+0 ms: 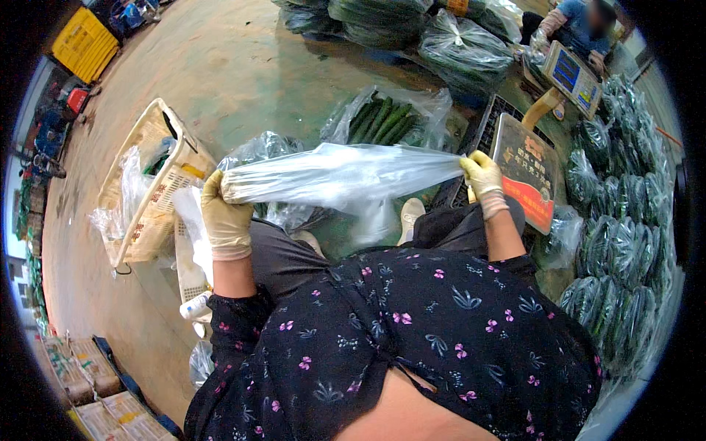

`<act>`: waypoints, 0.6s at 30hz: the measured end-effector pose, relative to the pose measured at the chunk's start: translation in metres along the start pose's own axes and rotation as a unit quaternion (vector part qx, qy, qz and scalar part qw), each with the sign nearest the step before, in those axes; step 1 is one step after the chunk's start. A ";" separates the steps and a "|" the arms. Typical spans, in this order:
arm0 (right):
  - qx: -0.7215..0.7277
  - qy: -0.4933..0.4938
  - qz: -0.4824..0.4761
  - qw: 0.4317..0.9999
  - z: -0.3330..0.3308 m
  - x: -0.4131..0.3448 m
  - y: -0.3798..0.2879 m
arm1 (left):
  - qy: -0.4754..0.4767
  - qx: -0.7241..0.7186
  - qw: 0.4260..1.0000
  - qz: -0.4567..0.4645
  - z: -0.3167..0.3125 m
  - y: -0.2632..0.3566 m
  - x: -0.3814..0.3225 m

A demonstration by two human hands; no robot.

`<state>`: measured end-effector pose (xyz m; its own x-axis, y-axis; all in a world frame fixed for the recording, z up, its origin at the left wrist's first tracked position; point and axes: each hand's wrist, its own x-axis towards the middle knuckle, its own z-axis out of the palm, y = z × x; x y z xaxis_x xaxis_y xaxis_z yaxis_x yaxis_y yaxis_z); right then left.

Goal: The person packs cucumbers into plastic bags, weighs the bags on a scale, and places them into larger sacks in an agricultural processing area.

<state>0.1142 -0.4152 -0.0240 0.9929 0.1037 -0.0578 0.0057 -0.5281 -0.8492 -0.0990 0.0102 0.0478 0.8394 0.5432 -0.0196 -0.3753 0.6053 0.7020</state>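
A clear plastic bag (342,173) is stretched sideways between my two gloved hands, above my knees. My left hand (226,218) grips its bunched, whitish left end. At the other side my right hand (482,173) pinches the gathered right end. Part of the film hangs down in the middle, blurred. Just beyond the stretched plastic, several dark green cucumbers (383,121) lie in an open clear bag on the floor. Another clear bag (267,146) sits behind my left hand, partly hidden by the film.
To my left stands a cream plastic crate (149,193) holding plastic film. A platform scale (527,171) with a display (571,77) is at my right. Bagged cucumbers (618,248) are stacked along the right edge. Large filled bags (463,52) and a seated person (579,27) are farther off.
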 end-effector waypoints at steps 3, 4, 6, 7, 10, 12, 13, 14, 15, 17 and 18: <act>-0.191 -0.083 0.047 0.977 -0.017 -0.016 -0.035 | -0.081 -0.076 0.987 -0.119 -0.009 0.002 0.015; -0.248 -0.047 -0.067 0.965 -0.022 -0.024 -0.041 | 0.094 0.020 0.994 -0.047 0.047 -0.011 0.010; -0.247 -0.014 -0.291 0.924 -0.016 -0.039 -0.088 | -0.039 0.081 0.992 -0.088 0.077 -0.026 0.003; -0.197 -0.016 -0.388 0.900 -0.004 -0.053 -0.126 | -0.080 0.120 0.984 -0.102 0.098 -0.036 -0.001; -0.214 -0.123 -0.445 0.861 0.055 -0.071 -0.176 | -0.201 0.189 0.943 -0.184 0.130 -0.064 -0.011; -0.360 -0.202 -0.303 0.859 0.085 -0.036 -0.147 | -0.348 0.585 0.732 0.025 0.124 -0.074 0.007; -0.281 -0.151 -0.326 0.890 0.081 -0.015 -0.127 | -0.332 0.700 0.602 0.193 0.096 -0.082 0.029; -0.350 -0.129 -0.282 0.884 0.059 -0.004 -0.133 | -0.260 0.788 0.541 0.139 0.085 -0.061 0.047; -0.338 -0.062 -0.290 0.893 0.037 0.014 -0.131 | -0.180 0.861 0.469 0.085 0.077 -0.032 0.063; -0.191 0.122 -0.395 0.890 -0.022 0.040 -0.140 | -0.072 0.855 0.462 0.223 0.091 0.025 0.075; -0.184 0.126 -0.286 0.932 -0.040 0.016 -0.179 | -0.051 0.826 0.471 0.307 0.101 0.053 0.070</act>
<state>0.1337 -0.3526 0.1478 0.8110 0.2802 0.5136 0.5367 -0.7058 -0.4624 -0.0203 0.0211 0.1556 0.8183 0.2395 0.5226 0.1874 -0.9705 0.1515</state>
